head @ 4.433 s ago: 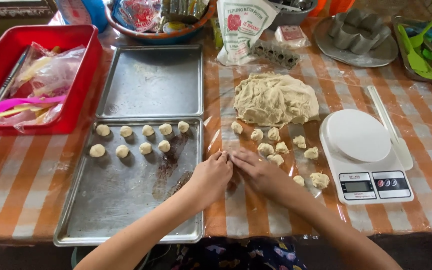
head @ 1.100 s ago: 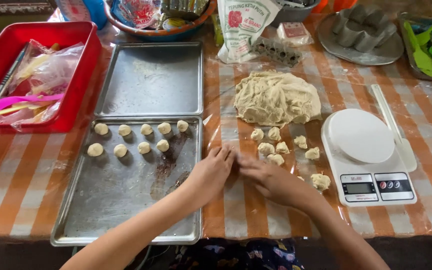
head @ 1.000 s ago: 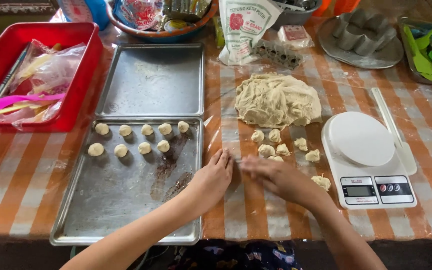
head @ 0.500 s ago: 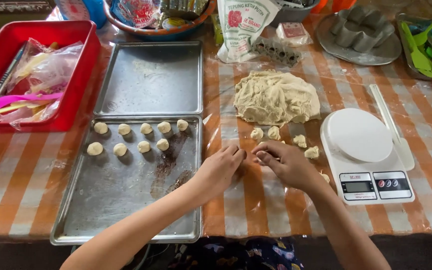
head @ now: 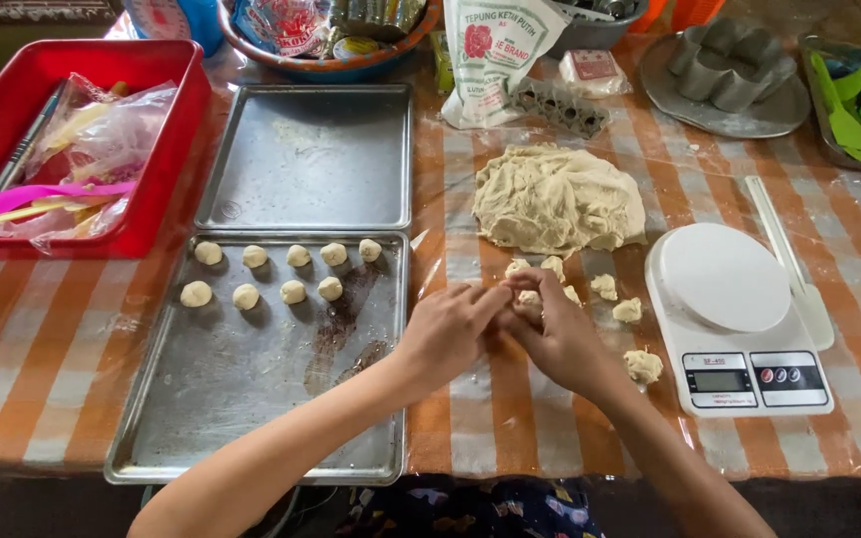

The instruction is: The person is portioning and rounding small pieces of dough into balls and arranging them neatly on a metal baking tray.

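Note:
My left hand and my right hand meet over the table, fingertips together around a small piece of dough. Several other small dough pieces lie just beyond and to the right of my hands. A big mound of dough sits behind them. Left of my hands a metal baking tray holds several rolled dough balls in two rows along its far end.
A white kitchen scale stands right of my hands, with a white spatula beside it. A second, bare tray, a red basket, a flour bag, a bowl of packets and metal moulds line the back.
My hands moved forward from the near table edge toward the loose dough pieces. My right hand picked one up, and both hands now close around it.

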